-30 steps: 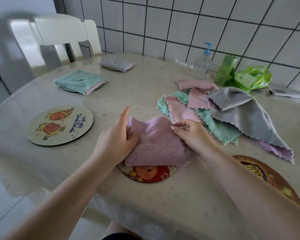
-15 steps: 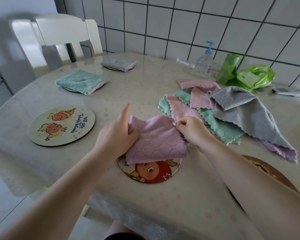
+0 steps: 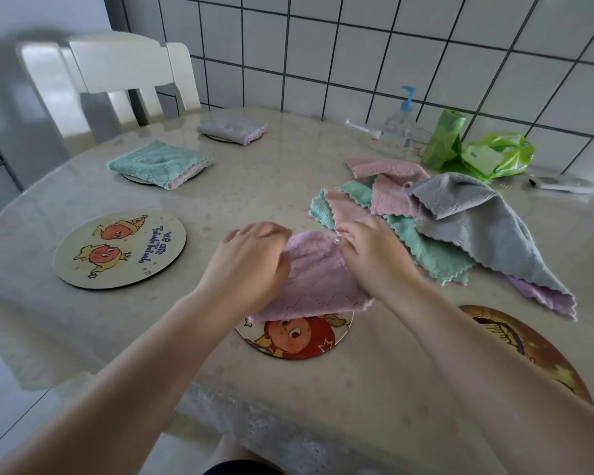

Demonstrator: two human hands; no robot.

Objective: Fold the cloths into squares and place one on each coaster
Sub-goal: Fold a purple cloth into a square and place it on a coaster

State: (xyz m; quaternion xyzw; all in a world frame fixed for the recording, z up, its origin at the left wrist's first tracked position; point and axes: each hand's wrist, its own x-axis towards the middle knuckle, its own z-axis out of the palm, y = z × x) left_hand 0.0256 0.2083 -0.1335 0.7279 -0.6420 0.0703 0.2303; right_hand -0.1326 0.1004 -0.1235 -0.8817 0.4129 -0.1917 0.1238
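A folded lilac cloth (image 3: 318, 286) lies over the far half of a round cartoon coaster (image 3: 299, 339) near the table's front edge. My left hand (image 3: 251, 262) grips its left side with curled fingers. My right hand (image 3: 374, 258) pinches its right far edge. A pile of loose pink, teal, grey and lilac cloths (image 3: 436, 228) lies just right of my hands. A bare coaster (image 3: 119, 248) sits at the left, and another coaster (image 3: 528, 347) at the front right. Folded teal cloth (image 3: 158, 162) and folded grey cloth (image 3: 232, 128) each cover a coaster further back.
A white chair (image 3: 117, 73) stands behind the table at the back left. Against the tiled wall are a pump bottle (image 3: 400, 125), a green roll (image 3: 443, 138) and a green bag (image 3: 498, 156). The table's front edge (image 3: 288, 437) runs close below the coasters.
My left hand's raised finger has curled down onto the lilac cloth's far left edge. Both hands have shifted slightly along the cloth, which stays over the coaster.
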